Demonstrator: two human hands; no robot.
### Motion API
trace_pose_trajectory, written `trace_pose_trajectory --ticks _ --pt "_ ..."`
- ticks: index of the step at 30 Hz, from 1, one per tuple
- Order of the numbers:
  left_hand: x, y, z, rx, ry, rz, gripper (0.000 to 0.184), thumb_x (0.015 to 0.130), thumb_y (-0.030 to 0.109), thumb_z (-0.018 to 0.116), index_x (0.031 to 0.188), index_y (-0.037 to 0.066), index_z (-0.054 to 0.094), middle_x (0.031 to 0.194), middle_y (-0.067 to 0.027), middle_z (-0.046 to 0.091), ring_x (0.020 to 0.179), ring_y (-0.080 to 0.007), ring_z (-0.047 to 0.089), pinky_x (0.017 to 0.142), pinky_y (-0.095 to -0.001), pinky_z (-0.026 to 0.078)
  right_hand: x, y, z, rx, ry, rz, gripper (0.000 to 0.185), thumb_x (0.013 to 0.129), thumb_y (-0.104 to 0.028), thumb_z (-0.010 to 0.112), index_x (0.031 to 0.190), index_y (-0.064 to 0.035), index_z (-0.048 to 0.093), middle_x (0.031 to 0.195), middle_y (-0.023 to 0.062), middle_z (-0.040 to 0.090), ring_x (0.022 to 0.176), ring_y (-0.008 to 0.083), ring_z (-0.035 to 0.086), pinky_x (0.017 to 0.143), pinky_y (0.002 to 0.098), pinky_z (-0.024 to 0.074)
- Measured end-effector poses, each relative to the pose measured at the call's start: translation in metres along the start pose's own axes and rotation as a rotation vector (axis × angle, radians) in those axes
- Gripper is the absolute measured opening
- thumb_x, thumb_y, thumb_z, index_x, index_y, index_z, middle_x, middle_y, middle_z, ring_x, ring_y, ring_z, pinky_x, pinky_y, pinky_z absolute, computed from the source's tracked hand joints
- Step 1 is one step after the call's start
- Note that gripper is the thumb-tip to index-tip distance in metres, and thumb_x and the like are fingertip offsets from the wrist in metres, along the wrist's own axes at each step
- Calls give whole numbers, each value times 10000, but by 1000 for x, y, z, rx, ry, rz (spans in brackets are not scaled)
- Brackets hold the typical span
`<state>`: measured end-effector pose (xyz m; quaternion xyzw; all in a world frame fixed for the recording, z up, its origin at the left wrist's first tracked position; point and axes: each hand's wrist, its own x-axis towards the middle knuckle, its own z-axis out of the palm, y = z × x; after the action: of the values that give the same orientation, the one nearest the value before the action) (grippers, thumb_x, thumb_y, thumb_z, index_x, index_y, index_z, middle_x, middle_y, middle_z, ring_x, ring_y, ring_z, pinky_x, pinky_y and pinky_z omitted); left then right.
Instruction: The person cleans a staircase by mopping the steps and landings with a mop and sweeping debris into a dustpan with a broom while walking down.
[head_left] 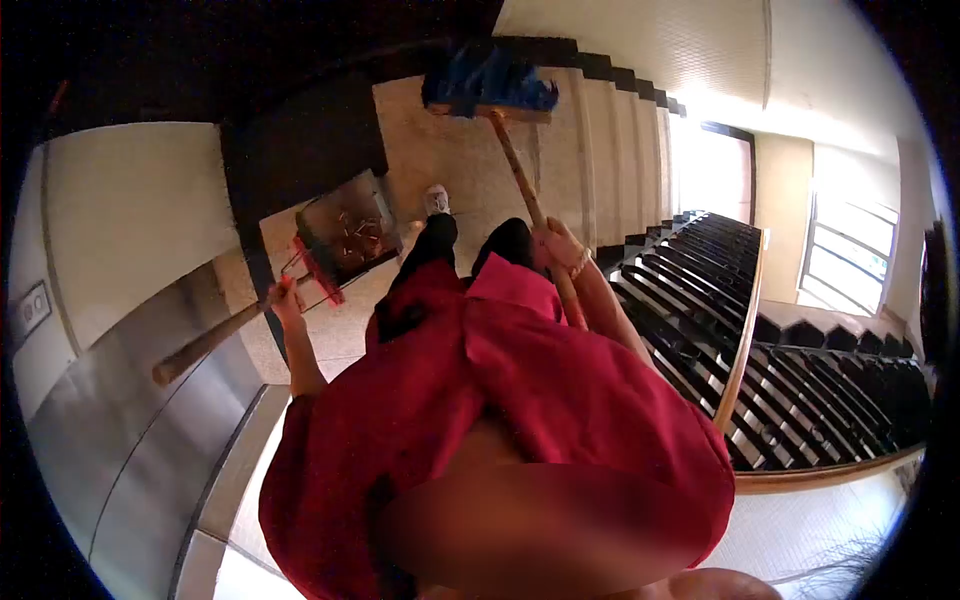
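My right hand (562,248) is wrapped round the wooden handle of a broom (516,165). Its blue bristles (490,82) are at the top of the view, on or close to the floor by the stairs. On the other side, my left hand (287,297) is closed on the wooden handle (215,340) of a long-handled dustpan. The dustpan's pan (350,228) has red parts near my hand, and small light-coloured scraps show in it. Whether the pan touches the floor I cannot tell.
Stairs (625,145) with dark edges rise at the upper right. A black railing (690,290) with a wooden handrail (745,330) runs along my right. Grey metal doors (165,450) are at my left. A white shoe (437,200) stands on the tan floor (415,130).
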<state>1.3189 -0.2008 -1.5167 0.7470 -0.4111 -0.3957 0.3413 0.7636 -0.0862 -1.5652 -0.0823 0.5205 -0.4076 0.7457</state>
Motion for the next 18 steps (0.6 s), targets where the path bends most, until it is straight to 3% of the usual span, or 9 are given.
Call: trace_pose_trajectory --ticks 2,5,7,9,12,16,18 --pt "-18 14 1 -57 69 -89 150 748 122 608 739 131 459 454 9 387 335 -67 347 294 -207 236 39 3 -12 506 -385 196 122 818 -158 450 715 -93 439 540 9 403 440 101 405 372 232 312" --pt "-58 38 -14 -172 171 -187 156 745 116 609 757 144 455 471 11 386 336 -66 332 300 -205 239 124 41 -15 349 -383 110 192 829 -187 436 661 -95 419 522 2 385 421 104 381 369 254 311" --pt "-84 55 -18 -307 126 -242 168 752 119 601 749 164 439 480 17 363 336 -67 292 298 -206 227 150 36 -6 -96 -538 -149 197 822 -194 439 697 -49 485 579 43 471 470 137 453 410 293 367" --pt "-98 55 -20 -305 178 -206 172 759 113 591 737 167 429 480 20 355 340 -64 284 300 -204 221 172 27 11 -321 -608 -278 215 819 -198 441 715 -25 518 607 64 513 495 154 489 430 313 395" --pt "-99 45 -37 -330 216 -195 184 772 103 572 717 169 409 481 24 337 346 -60 265 304 -200 213 178 10 24 -525 -384 -142 195 817 -168 433 760 -8 528 632 76 531 512 159 512 435 308 407" --pt "-57 33 -58 -409 164 -203 184 787 117 556 728 174 391 477 37 305 342 -58 252 305 -199 227 111 10 -1 -68 -211 88 50 792 -91 467 755 -59 472 521 29 429 394 135 432 340 244 325" --pt "-22 41 -87 -363 160 -228 156 786 126 551 752 168 405 473 42 305 333 -58 254 300 -203 235 72 -9 29 351 -155 74 43 787 -84 495 802 -64 460 495 3 392 363 112 379 324 235 294"
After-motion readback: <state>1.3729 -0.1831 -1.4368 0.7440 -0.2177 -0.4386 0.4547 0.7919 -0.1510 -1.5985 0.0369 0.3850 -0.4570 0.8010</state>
